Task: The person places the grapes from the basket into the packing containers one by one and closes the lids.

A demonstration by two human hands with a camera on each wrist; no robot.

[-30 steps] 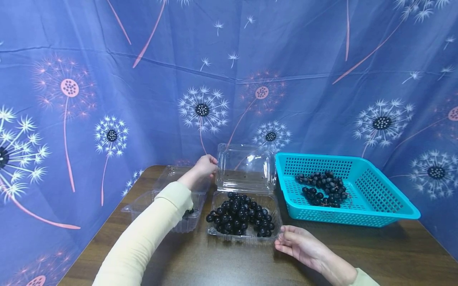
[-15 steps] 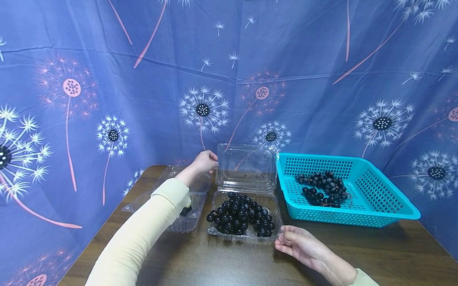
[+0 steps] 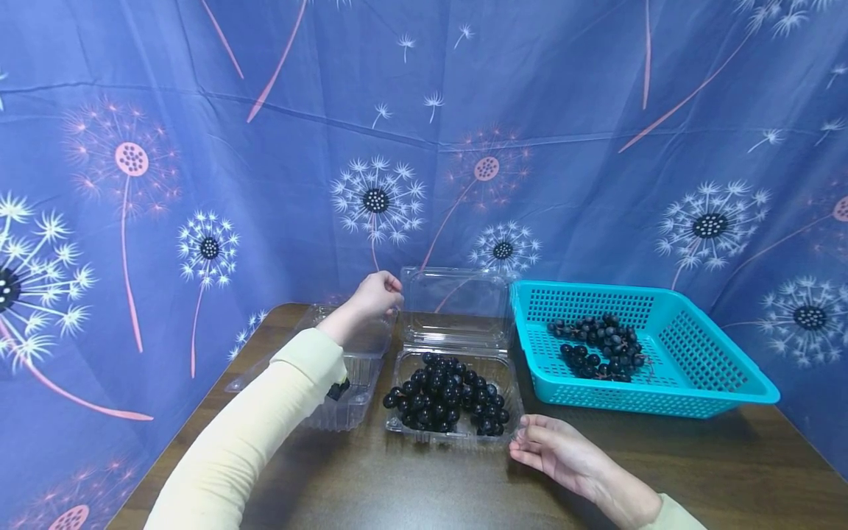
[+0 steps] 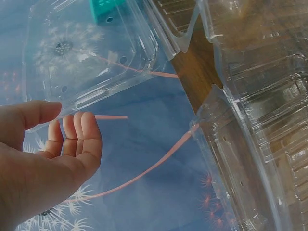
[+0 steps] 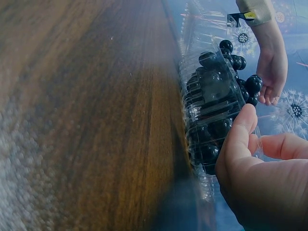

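A clear plastic clamshell container stands mid-table with its lid raised behind it. Loose-looking dark grapes fill its base. My left hand pinches the left edge of the lid between thumb and fingertips; the left wrist view shows the lid's corner at the thumb. At the front right corner of the base, my right hand pinches the rim between thumb and fingers. The right wrist view shows grapes behind the clear wall, below the left hand.
To the right stands a turquoise basket with bunches of dark grapes inside. A second clear container, lid open, sits on the left, partly hidden behind the left sleeve. A patterned blue cloth hangs behind the wooden table.
My left forearm has shifted a little to the left, and the left hand has risen slightly at the lid's edge. The right hand keeps its place on the base's corner.
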